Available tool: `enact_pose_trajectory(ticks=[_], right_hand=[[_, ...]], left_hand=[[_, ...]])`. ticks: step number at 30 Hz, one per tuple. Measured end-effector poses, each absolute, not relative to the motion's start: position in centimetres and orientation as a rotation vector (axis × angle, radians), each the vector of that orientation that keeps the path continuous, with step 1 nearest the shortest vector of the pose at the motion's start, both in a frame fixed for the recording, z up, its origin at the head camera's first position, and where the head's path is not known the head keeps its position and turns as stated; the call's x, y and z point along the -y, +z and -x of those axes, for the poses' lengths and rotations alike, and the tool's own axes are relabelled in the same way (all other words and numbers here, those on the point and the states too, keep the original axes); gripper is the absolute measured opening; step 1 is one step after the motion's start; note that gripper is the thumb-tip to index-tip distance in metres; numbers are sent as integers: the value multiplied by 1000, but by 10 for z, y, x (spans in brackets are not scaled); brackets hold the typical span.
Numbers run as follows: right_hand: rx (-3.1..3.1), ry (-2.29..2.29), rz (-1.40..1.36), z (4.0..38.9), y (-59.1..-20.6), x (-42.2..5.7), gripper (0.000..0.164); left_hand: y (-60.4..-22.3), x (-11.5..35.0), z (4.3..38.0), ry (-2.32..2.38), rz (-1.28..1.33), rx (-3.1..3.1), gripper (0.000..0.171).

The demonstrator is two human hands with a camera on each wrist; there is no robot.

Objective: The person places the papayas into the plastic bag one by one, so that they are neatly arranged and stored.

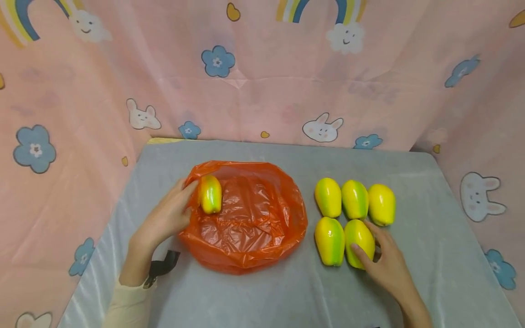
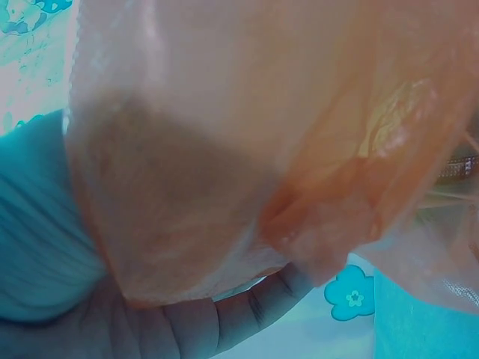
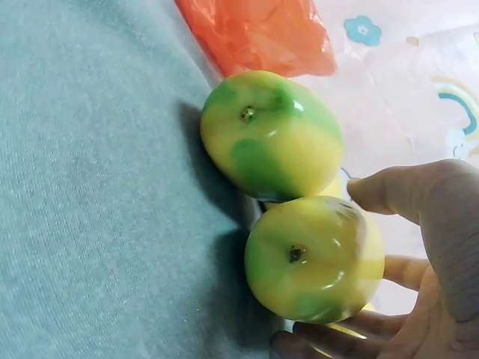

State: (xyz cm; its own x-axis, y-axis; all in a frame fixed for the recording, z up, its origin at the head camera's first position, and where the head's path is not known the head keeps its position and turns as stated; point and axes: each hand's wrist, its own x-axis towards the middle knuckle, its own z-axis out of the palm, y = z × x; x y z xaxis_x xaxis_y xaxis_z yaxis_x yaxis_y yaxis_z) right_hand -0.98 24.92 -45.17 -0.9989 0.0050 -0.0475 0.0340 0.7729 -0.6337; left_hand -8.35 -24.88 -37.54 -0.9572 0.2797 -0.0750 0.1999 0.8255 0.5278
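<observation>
An orange plastic bag (image 1: 246, 262) stands wide-mouthed on the table, with one yellow-green papaya (image 1: 211, 195) against the inside of its left wall. My left hand (image 1: 170, 212) holds the bag's left rim beside that fruit. In the left wrist view, the thin plastic drapes over part of the left hand (image 2: 187, 325), and fingers show below its edge. At the right, my right hand (image 1: 387, 262) grips the front-right papaya (image 1: 358, 239), thumb across its near side and fingers round the far side. Another papaya (image 3: 273, 138) lies right beside it in the right wrist view.
Three papayas form a back row, the middle one (image 1: 355, 199) between two others. The front-left papaya (image 1: 329, 241) lies between the bag and the gripped fruit. A grey cloth (image 1: 262, 303) covers the table. Pink patterned curtains (image 1: 262, 91) hang behind and at both sides.
</observation>
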Motion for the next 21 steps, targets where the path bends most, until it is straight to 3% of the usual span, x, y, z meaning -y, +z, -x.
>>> enact_pose_trajectory(ticks=[21], right_hand=[[-2879, -1166, -170, 3, -442, -249, 78]], left_hand=[[-377, 251, 83, 831, -407, -2854, 73]])
